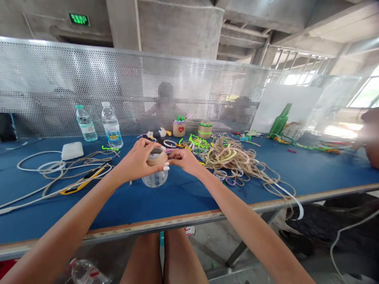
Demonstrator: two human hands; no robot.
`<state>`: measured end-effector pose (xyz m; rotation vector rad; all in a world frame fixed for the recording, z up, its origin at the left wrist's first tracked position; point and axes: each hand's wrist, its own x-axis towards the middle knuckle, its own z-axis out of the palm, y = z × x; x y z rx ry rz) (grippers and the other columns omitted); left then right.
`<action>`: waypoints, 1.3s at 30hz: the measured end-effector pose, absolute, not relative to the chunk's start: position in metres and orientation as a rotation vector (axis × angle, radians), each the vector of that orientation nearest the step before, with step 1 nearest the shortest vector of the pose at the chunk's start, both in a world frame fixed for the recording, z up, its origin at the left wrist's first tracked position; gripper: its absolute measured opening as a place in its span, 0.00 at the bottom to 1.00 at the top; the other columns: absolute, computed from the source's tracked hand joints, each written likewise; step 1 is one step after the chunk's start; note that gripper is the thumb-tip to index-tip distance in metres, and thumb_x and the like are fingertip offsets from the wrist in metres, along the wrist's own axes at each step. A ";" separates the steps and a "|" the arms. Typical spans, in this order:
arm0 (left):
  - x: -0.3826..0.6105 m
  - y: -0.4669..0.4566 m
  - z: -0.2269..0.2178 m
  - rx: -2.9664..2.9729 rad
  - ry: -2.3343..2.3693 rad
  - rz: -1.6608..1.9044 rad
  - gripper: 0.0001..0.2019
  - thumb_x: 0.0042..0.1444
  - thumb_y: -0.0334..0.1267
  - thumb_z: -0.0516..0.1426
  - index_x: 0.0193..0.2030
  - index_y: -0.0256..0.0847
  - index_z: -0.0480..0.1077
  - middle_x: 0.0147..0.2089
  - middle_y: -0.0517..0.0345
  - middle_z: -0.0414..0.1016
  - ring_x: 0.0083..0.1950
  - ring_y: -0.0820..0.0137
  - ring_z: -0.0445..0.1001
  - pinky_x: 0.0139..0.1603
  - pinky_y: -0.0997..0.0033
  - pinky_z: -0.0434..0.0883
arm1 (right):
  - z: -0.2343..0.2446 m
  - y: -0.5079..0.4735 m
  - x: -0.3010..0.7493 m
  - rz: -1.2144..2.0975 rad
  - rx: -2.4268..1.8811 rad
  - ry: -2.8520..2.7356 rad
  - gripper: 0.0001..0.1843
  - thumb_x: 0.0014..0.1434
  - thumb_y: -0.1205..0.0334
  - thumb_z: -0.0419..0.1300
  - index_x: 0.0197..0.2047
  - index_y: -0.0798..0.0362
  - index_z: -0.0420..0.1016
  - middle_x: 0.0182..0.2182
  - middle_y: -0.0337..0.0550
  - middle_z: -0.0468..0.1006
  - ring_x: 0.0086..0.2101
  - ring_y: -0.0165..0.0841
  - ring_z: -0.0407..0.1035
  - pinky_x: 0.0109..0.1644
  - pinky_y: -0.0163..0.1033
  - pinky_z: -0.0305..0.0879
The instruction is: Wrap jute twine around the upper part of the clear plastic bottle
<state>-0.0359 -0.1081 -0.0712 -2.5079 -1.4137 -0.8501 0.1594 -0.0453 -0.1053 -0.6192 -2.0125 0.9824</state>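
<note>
- Gripping small clear glass jar (154,179), brown twine wound round its upper half, with left hand (137,161); fingers curled tight over the twine band.
- Pinching same band from jar's right side with right hand (185,159); fingertips closed together on it.
- Standing upright on blue-topped table (177,197), mid-view, between both hands.
- Right of it: loose tangle of jute twine and coloured pipe cleaners (233,157).
- Left of it: yellow utility knife (81,183) among white cord loops (38,165).
- Further back left: white rectangular box (72,150), two clear plastic water bottles (111,126).
- Along perforated metal screen (89,86): two twine-wrapped pots (179,128), green glass bottle (280,120).
- Far right edge: another person's blurred hand (368,134), well apart.
</note>
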 end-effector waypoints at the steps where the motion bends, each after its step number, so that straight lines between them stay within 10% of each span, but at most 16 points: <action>1: -0.038 -0.108 -0.069 -2.544 -1.371 -0.847 0.29 0.50 0.55 0.58 0.54 0.39 0.65 0.48 0.47 0.61 0.52 0.56 0.64 0.55 0.52 0.65 | -0.104 -0.046 0.159 0.973 -0.625 -2.008 0.14 0.45 0.55 0.66 0.27 0.58 0.72 0.18 0.32 0.63 0.20 0.23 0.53 0.24 0.31 0.48; 16: -0.059 -0.109 -0.048 -3.045 -1.162 -0.731 0.26 0.54 0.43 0.57 0.58 0.44 0.57 0.59 0.48 0.61 0.59 0.60 0.64 0.56 0.63 0.66 | -0.103 -0.045 0.159 0.901 -0.577 -2.081 0.13 0.48 0.59 0.65 0.22 0.57 0.68 0.19 0.33 0.64 0.22 0.23 0.54 0.26 0.31 0.50; 21: -0.047 -0.105 -0.064 -2.866 -1.222 -0.984 0.34 0.49 0.50 0.61 0.59 0.42 0.55 0.56 0.48 0.61 0.57 0.58 0.66 0.57 0.60 0.66 | -0.106 -0.041 0.157 1.076 -0.596 -2.024 0.25 0.43 0.55 0.68 0.42 0.58 0.71 0.19 0.28 0.61 0.19 0.22 0.48 0.22 0.30 0.44; 32: -0.032 -0.111 -0.075 -2.326 -1.355 -0.797 0.23 0.63 0.46 0.38 0.52 0.34 0.65 0.44 0.44 0.70 0.46 0.57 0.70 0.47 0.56 0.68 | -0.097 -0.059 0.157 1.067 -0.548 -2.082 0.24 0.42 0.51 0.69 0.38 0.60 0.76 0.17 0.27 0.49 0.20 0.22 0.41 0.22 0.32 0.38; 39: -0.034 -0.112 -0.063 -2.465 -1.456 -0.681 0.31 0.46 0.60 0.57 0.49 0.37 0.65 0.46 0.47 0.72 0.45 0.55 0.72 0.44 0.60 0.68 | -0.096 -0.058 0.160 0.959 -0.621 -2.122 0.19 0.46 0.55 0.67 0.38 0.60 0.75 0.16 0.27 0.50 0.20 0.22 0.43 0.22 0.31 0.40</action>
